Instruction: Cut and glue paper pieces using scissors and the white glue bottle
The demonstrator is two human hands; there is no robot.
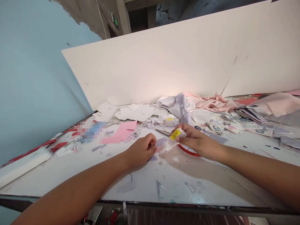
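Above the table, my right hand (194,140) is closed around a small translucent plastic bottle (170,144) with a yellow label. The bottle is tilted, its narrow end pointing down and left. My left hand (144,147) is curled with fingers pinched together just left of that narrow end. What is between its fingertips, if anything, is too small to make out; a thin pinkish strip (159,149) shows beside them. A curved red band (188,151) lies under my right hand, partly hidden by it.
Paper and fabric scraps cover the back of the white table (150,184): pink paper (120,132), grey-lilac cloth (181,107), pink cloth (211,102), patterned pieces (215,126). Another yellow-labelled item (169,120) lies among them. A white board (164,62) stands behind; a white roll (25,165) lies left.
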